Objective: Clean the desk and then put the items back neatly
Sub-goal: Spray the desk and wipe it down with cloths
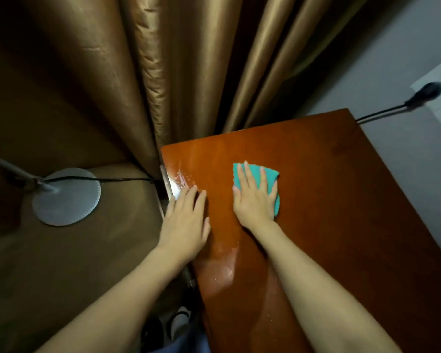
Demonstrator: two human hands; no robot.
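Note:
The desk (329, 200) has a glossy reddish-brown wooden top with wet streaks along its left side. A teal cloth (271, 175) lies flat on the top, left of its middle. My right hand (255, 197) presses on the cloth with straight, spread fingers, covering most of it. My left hand (186, 222) lies flat on the desk's left edge, fingers straight and pointing away from me. No other items are on the desk top.
Golden-brown curtains (163, 72) hang behind the desk. A lamp's round metal base (66, 197) with a black cable stands on the floor to the left. On the right wall a black plug (427, 91) sits in a white socket. Shoes (178, 324) show below.

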